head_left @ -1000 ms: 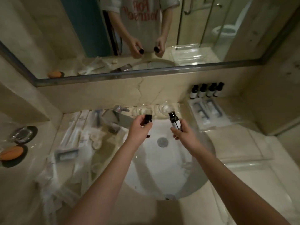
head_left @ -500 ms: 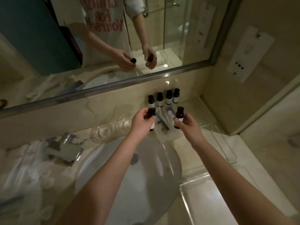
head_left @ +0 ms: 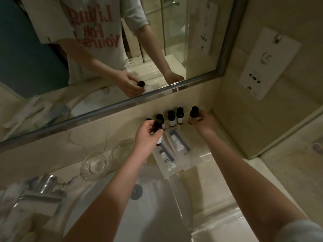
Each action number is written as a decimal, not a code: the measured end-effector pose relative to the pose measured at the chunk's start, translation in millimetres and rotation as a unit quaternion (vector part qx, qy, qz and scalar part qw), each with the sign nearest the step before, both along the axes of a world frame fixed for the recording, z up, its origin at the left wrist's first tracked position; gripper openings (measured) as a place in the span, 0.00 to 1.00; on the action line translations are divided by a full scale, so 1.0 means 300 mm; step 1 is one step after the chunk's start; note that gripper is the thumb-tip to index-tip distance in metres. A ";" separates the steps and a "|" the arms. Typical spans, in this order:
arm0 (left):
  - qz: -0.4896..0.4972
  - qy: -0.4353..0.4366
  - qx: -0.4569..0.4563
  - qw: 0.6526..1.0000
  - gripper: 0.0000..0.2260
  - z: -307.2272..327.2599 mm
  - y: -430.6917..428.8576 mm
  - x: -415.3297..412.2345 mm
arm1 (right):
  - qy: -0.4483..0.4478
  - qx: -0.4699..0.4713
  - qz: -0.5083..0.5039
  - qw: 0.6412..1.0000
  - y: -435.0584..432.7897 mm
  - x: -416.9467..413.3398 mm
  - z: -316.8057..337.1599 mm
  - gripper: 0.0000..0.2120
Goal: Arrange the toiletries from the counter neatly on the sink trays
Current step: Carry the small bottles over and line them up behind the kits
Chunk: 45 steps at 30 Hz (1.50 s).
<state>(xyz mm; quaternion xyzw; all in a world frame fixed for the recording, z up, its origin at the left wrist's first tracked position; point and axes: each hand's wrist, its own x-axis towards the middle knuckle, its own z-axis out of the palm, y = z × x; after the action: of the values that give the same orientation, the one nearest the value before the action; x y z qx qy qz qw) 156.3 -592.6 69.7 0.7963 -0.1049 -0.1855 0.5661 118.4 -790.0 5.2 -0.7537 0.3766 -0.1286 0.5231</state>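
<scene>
Left hand (head_left: 148,137) pinches a small dark white-labelled bottle (head_left: 157,127) above two clear-wrapped tubes (head_left: 176,145). Right hand (head_left: 203,124) grips a second dark bottle (head_left: 194,112) at the right end of the bottle row (head_left: 175,117) on the beige marble bench (head_left: 279,175), below the mirror.

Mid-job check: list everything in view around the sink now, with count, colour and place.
standing bottles: four, dark, pale labels, row under mirror; leftmost mostly hidden
left-hand bottle: one, dark, held above the row's left end
right-hand bottle: one, dark, held at the row's right end
tube packets: two, clear, in front of the row
glasses: count unclear, clear, behind basin
tap: one, chrome, left of glasses
basin: one, white, centre
socket panel: one, white, right wall
left hand: one, gripping a bottle
right hand: one, gripping a bottle
</scene>
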 end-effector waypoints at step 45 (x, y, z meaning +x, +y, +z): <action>-0.013 -0.011 0.029 0.999 0.11 -0.023 0.031 0.003 | 0.001 -0.252 0.224 0.942 -0.103 0.076 0.105 0.10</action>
<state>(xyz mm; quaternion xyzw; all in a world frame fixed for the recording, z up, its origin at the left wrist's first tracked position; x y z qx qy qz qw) 157.3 -583.4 62.7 0.8131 -0.1159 -0.1870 0.5389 141.1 -820.9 36.7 -0.9257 0.1540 -0.0979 0.3312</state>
